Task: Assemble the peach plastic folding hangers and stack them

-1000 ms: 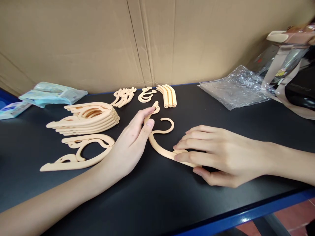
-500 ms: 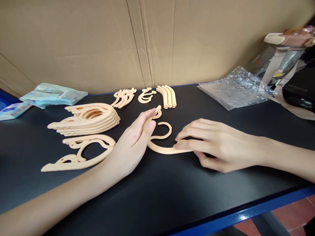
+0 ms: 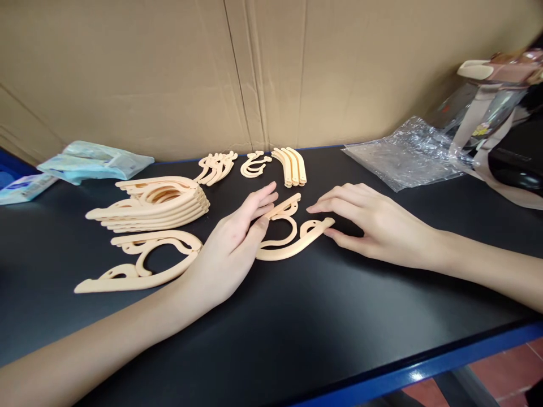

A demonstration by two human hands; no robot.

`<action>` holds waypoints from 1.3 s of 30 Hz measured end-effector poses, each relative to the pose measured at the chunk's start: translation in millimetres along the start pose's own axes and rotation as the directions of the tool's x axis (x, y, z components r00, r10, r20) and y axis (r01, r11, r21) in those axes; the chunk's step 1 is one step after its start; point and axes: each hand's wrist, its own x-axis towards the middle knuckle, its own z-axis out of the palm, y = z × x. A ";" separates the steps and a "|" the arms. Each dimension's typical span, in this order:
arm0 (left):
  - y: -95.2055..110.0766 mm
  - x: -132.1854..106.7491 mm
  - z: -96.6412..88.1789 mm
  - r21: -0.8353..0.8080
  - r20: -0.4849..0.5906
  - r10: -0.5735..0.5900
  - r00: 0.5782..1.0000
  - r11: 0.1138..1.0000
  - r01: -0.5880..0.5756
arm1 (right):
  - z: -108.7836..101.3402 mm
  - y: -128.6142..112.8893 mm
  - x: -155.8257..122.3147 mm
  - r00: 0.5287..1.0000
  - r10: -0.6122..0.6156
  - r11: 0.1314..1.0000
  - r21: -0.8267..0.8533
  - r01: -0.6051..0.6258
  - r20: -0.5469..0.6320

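A peach plastic folding hanger (image 3: 288, 240) lies folded flat on the black table top (image 3: 297, 328), its hook inside the two arms. My left hand (image 3: 231, 249) rests on its left end with fingers stretched out, thumb against the arm. My right hand (image 3: 369, 223) lies to its right, fingers spread and fingertips touching the right arm's tip. A stack of several folded hangers (image 3: 150, 204) sits left of my left hand. In front of that stack lies one more folded hanger (image 3: 142, 263).
Loose hanger parts lie by the cardboard wall: curved pieces (image 3: 216, 167), hooks (image 3: 254, 165), arm strips (image 3: 292, 165). Blue packets (image 3: 91, 161) sit far left. Clear plastic bags (image 3: 403, 152) and a transparent container (image 3: 487, 102) are at the right. The table's blue edge (image 3: 424, 367) runs in front.
The hanger's right arm swung up and inward, folding the hanger closed. My right hand moved up with it and opened; my left hand's fingers flattened out.
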 end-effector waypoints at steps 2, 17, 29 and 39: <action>-0.9 -0.4 -0.5 -0.011 0.017 0.015 1.000 1.000 -0.015 | 0.4 -0.1 0.2 1.000 0.017 1.000 -0.005 -0.018 -0.014; -2.5 3.7 -2.8 -0.045 -0.019 0.054 0.998 0.997 -0.055 | 3.3 -1.4 -1.1 0.988 0.144 0.988 0.069 -0.140 -0.054; 1.5 3.0 -0.9 0.217 0.161 0.265 0.951 0.930 -0.297 | 4.7 2.8 -1.4 0.985 0.164 0.985 0.070 -0.160 -0.049; 7.2 -5.2 -2.0 0.230 0.447 0.319 0.836 0.862 -0.452 | 2.7 -5.2 -0.8 0.984 0.180 0.976 0.126 -0.176 -0.017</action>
